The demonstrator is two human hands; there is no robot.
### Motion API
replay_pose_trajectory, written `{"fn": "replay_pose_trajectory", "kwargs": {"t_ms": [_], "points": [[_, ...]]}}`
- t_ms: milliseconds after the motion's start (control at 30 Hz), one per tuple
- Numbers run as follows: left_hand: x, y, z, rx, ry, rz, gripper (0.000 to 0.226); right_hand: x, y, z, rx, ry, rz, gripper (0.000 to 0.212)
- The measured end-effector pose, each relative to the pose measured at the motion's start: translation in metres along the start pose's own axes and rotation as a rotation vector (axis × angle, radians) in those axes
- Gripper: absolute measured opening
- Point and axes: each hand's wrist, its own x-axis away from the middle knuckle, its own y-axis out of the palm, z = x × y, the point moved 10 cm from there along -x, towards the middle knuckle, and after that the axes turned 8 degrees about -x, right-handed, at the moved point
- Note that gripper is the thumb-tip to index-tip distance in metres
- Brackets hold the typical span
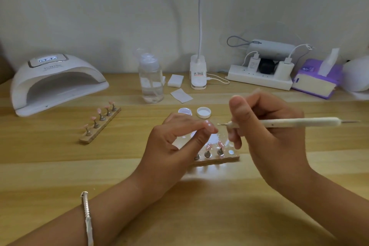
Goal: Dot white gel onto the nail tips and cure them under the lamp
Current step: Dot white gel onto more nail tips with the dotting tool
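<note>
My left hand (175, 142) pinches a pink nail tip (208, 126) between thumb and forefinger above a wooden holder strip (217, 159). That strip carries more pink tips on metal stands, partly hidden behind my left hand. My right hand (265, 126) grips a white dotting pen (289, 122), its fine point just right of the held tip. An open jar of white gel (185, 111) and its white lid (203, 112) sit just beyond my hands. The white curing lamp (56, 82) stands at the far left, its display lit.
A second wooden strip (100, 124) with several pink tips lies in front of the lamp. A clear pump bottle (150, 80), white wipes (180, 95), a clip lamp base (198, 73), a power strip (259, 78) and a purple tissue pack (317, 80) line the back of the wooden table.
</note>
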Motion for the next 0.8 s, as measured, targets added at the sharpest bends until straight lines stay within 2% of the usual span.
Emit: {"fn": "replay_pose_trajectory", "kwargs": {"t_ms": [133, 800], "points": [[0.0018, 0.0012, 0.0021, 0.026, 0.036, -0.008, 0.008, 0.0034, 0.0076, -0.0052, -0.032, 0.000, -0.035, 0.030], [0.0021, 0.0036, 0.0049, -0.029, 0.044, -0.035, 0.013, 0.0042, 0.0091, -0.0048, 0.079, -0.018, -0.059, 0.027]]}}
